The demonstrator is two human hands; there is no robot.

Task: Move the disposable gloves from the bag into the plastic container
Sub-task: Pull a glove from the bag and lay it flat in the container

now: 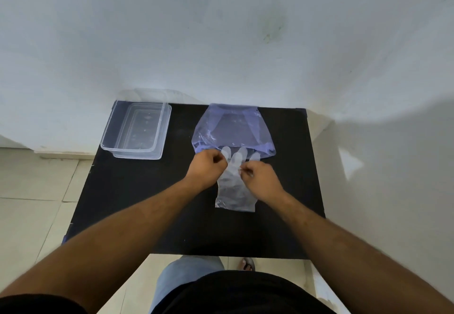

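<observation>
A clear disposable glove [234, 192] lies flat on the black table [147, 203], its fingertips tucked just under the mouth of a blue-tinted plastic bag [232, 126]. My left hand [208, 166] is closed at the bag's near-left edge, beside the glove's fingers. My right hand [260, 178] pinches the glove near its right side with fingers closed. The clear plastic container [137, 129] stands open at the table's far left, with nothing visible inside.
The table stands against a white wall [221, 31]. Tiled floor [32, 190] lies to the left. My legs and a sandalled foot [248, 263] show below the table's near edge.
</observation>
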